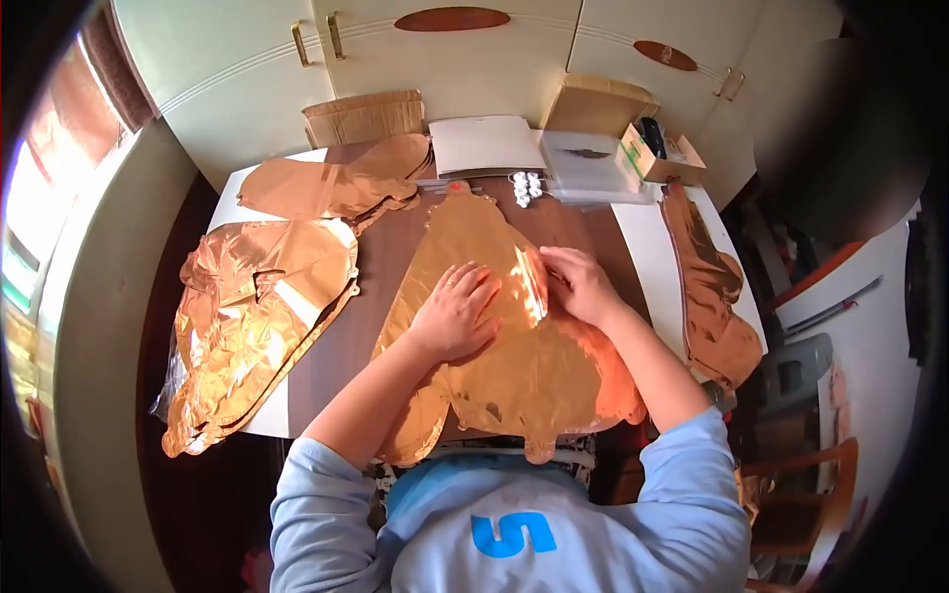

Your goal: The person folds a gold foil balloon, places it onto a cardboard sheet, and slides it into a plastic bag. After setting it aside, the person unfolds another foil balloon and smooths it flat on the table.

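Note:
A flat copper-coloured foil balloon [494,366] lies in front of me, its narrow end pointing away and its wide end overhanging the near table edge. My left hand [458,311] rests flat on its middle with fingers spread. At the balloon's right edge, my right hand [581,287] has its fingers curled on a raised, shiny fold of the foil. The fingertips of that hand are partly hidden by the foil.
Stacked foil balloons lie at left [213,287], back left [336,183] and right [707,287]. At the back are a white sheet stack [484,146], small white pieces [526,188], clear plastic bags [593,173] and a small open box [672,163]. Cabinets [455,69] stand behind.

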Available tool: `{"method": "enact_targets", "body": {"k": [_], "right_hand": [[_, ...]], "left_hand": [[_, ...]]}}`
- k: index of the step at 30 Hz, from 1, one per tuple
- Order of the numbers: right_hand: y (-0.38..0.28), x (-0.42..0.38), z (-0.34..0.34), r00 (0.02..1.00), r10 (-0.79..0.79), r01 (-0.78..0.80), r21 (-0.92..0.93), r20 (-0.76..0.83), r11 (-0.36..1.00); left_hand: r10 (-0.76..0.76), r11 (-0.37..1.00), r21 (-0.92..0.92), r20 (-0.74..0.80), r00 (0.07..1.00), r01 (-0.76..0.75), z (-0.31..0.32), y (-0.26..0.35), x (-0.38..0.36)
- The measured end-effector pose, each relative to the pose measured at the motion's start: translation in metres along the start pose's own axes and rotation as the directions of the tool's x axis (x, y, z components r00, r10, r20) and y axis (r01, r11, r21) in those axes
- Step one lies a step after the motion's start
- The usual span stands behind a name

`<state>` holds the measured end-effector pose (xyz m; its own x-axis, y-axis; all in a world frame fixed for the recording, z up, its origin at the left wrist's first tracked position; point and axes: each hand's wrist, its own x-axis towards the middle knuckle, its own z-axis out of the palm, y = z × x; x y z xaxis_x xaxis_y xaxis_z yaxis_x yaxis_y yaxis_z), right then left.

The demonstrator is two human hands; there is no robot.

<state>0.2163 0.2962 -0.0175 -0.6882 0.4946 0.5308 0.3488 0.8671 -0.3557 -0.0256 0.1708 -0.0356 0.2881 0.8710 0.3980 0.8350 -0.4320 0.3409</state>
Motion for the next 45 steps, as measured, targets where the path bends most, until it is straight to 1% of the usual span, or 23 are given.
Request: {"method": "enact_targets", "body": {"k": [2,3,4,6,7,10,14,17,21,24,27,30,31,33,35,36,37,39,40,41,42,44,45], "right_hand": [[-0.025,-0.002,-0.008,0.997,0.055,-0.060,0.085,0.062,0.995],[-0.006,-0.013,0.012,0.998,-0.008,0.005,0.041,0.064,0.999],[-0.010,-0.009,0.012,0.981,-0.017,0.013,0.026,0.193,1.000],[-0.015,-0.010,0.021,0.979,-0.054,0.077,-0.111,0.196,0.991],[-0.015,-0.010,0.021,0.966,-0.056,0.092,-0.134,0.253,0.987],[-0.017,-0.006,0.022,0.949,-0.062,0.128,-0.198,0.309,0.972],[-0.017,-0.007,0.026,0.935,-0.029,0.112,-0.217,0.354,0.970],[-0.015,-0.008,0.026,0.933,-0.031,0.113,-0.209,0.359,0.971],[-0.018,-0.004,0.019,0.878,0.052,0.066,-0.228,0.476,0.972],[-0.014,-0.003,0.022,0.869,0.060,0.051,-0.209,0.491,0.977],[-0.013,0.000,0.019,0.862,0.065,0.060,-0.228,0.502,0.972],[-0.022,-0.008,0.008,0.931,0.104,-0.090,-0.057,0.351,0.994],[-0.034,-0.012,-0.003,0.983,0.032,-0.012,-0.110,0.180,0.994],[-0.070,-0.029,-0.039,0.996,0.056,-0.061,-0.074,-0.065,0.995],[-0.103,-0.063,-0.076,0.983,0.161,-0.170,-0.109,-0.083,0.979],[-0.120,-0.087,-0.087,0.954,0.297,-0.299,-0.115,-0.036,0.947],[-0.135,-0.113,-0.096,0.888,0.458,-0.451,-0.134,0.030,0.883],[-0.157,-0.160,-0.100,0.642,0.743,-0.730,-0.143,0.192,0.668],[-0.161,-0.183,-0.092,0.524,0.811,-0.827,-0.072,0.261,0.558],[-0.146,-0.229,-0.068,0.445,0.826,-0.893,0.102,0.346,0.438],[-0.157,-0.223,-0.064,0.304,0.861,-0.930,0.324,0.409,0.174],[-0.158,-0.222,-0.040,0.204,0.880,-0.766,0.629,0.428,-0.129],[-0.161,-0.214,-0.036,0.215,0.895,-0.752,0.651,0.391,-0.103]], "left_hand": [[0.000,1.000,-0.008,-0.010,1.000,-0.001,-0.001,0.003,0.000],[0.001,1.000,-0.013,-0.001,1.000,-0.001,-0.002,0.004,0.001],[0.002,1.000,-0.018,0.010,1.000,-0.002,-0.004,0.004,0.001],[0.001,1.000,-0.014,0.023,1.000,0.000,-0.004,0.003,0.001],[-0.002,1.000,-0.005,0.023,1.000,0.002,-0.004,0.003,0.001],[0.000,1.000,0.005,0.010,1.000,0.000,-0.003,0.002,0.002],[-0.021,0.998,-0.061,-0.019,1.000,0.020,-0.003,0.003,0.001],[-0.033,0.995,-0.101,-0.132,0.991,0.019,-0.007,0.000,-0.001],[0.167,0.983,0.074,-0.012,0.986,-0.165,-0.032,0.020,-0.005],[0.144,0.990,-0.020,0.145,0.979,-0.142,-0.026,0.013,-0.018],[0.131,0.991,-0.010,0.129,0.983,-0.131,-0.023,0.012,-0.022],[0.114,0.994,-0.020,0.132,0.985,-0.112,-0.022,0.014,-0.022],[0.109,0.994,-0.025,0.134,0.985,-0.107,-0.022,0.013,-0.022],[0.086,0.996,-0.025,0.154,0.984,-0.083,-0.022,0.014,-0.023],[0.082,0.996,-0.028,0.154,0.985,-0.079,-0.021,0.014,-0.023],[0.081,0.997,-0.027,0.152,0.985,-0.078,-0.022,0.014,-0.023],[0.083,0.996,-0.035,0.161,0.983,-0.079,-0.022,0.013,-0.022],[0.067,0.998,-0.009,0.170,0.983,-0.066,-0.026,0.015,-0.022],[0.060,0.998,0.000,0.178,0.982,-0.061,-0.026,0.017,-0.022],[0.062,0.998,-0.012,0.173,0.983,-0.061,-0.027,0.018,-0.022],[0.066,0.998,-0.026,0.168,0.984,-0.063,-0.028,0.018,-0.021],[0.065,0.998,-0.031,0.184,0.981,-0.060,-0.028,0.019,-0.020],[0.064,0.998,-0.021,0.204,0.977,-0.060,-0.029,0.019,-0.018]]}}
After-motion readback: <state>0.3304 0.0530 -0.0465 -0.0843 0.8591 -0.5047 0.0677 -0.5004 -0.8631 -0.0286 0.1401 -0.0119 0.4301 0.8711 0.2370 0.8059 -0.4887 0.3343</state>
